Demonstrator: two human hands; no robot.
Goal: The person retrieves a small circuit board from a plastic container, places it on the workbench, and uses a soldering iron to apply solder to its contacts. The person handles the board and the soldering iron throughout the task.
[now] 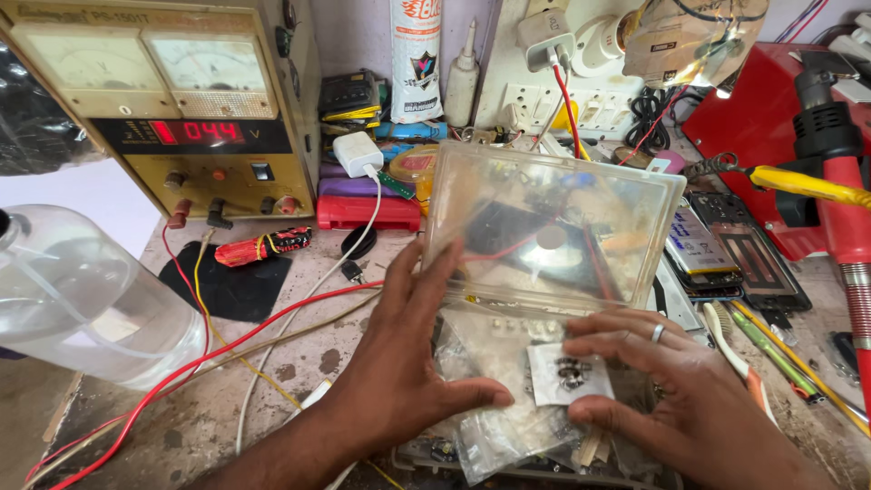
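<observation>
A clear plastic box stands in front of me with its lid [553, 222] tilted up. The box bottom [508, 336] is full of small clear bags holding tiny parts. My left hand [404, 363] rests flat on the left side of the bags, fingers spread toward the lid's hinge, thumb stretched right. My right hand [671, 390], with a ring on one finger, pinches a small clear bag [570, 374] of dark metal parts between thumb and fingertips, just above the other bags.
A beige bench power supply [172, 100] with a red display stands at the back left, red and yellow wires [218, 349] trailing from it. A clear plastic bottle [86, 299] lies left. Phone parts [726, 249], a soldering iron [803, 184] and a red hot-air tool [839, 209] crowd the right.
</observation>
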